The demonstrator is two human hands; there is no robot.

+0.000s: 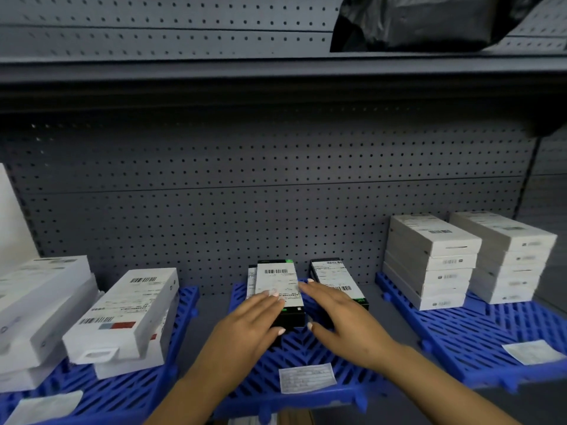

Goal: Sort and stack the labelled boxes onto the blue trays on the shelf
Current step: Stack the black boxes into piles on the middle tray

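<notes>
On the middle blue tray (310, 348) stands a stack of black boxes, the top box (277, 282) bearing a white barcode label. My left hand (245, 326) lies on that top box, fingers flat on the label and thumb at its near end. My right hand (346, 320) is spread open against the box's right side, fingers reaching into the gap beside a second black labelled box (337, 282). White boxes (122, 311) are piled on the left blue tray (187, 299). Two taller stacks of white boxes (429, 262) fill the back of the right blue tray (497, 329).
Paper labels are stuck on the tray fronts: middle (306, 377), right (532, 351), left (43, 406). A grey pegboard wall backs the shelf. The shelf above overhangs and holds a black plastic bag (429, 23).
</notes>
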